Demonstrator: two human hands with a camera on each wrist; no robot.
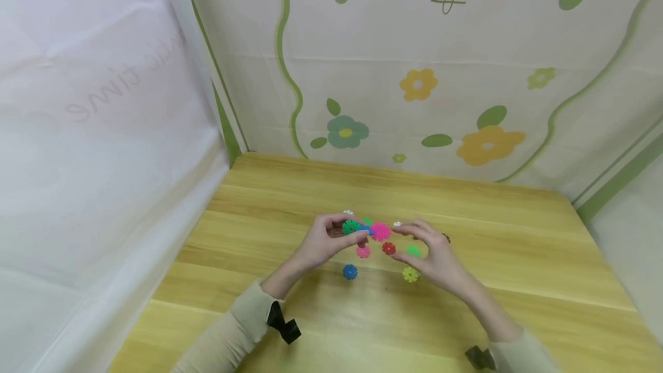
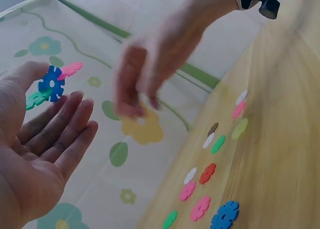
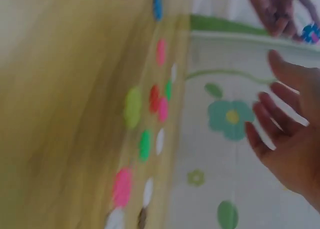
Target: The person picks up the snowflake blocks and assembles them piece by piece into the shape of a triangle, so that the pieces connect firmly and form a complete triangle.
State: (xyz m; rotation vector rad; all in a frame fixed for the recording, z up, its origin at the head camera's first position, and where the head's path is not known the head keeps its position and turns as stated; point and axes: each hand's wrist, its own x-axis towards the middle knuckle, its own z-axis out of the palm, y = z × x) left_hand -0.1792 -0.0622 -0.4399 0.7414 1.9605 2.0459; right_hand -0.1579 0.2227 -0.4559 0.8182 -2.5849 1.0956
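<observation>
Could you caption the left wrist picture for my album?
Left hand holding joined blue, pink and green discs, right hand blurred beyond, loose discs on the wooden table.

Head view: table (image 1: 336,327) across lower frame, cloth (image 1: 362,45) behind it up top. Lower centre: joined discs (image 1: 365,228) in left hand (image 1: 325,240), right hand (image 1: 439,258) just right of them, loose discs (image 1: 350,271) on table beneath.

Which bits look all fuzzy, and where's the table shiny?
Left wrist view: the right hand is smeared, the blue disc in the left hand crisper; right wrist view: the loose discs are blurry; head view: pale shine low on the table.
</observation>
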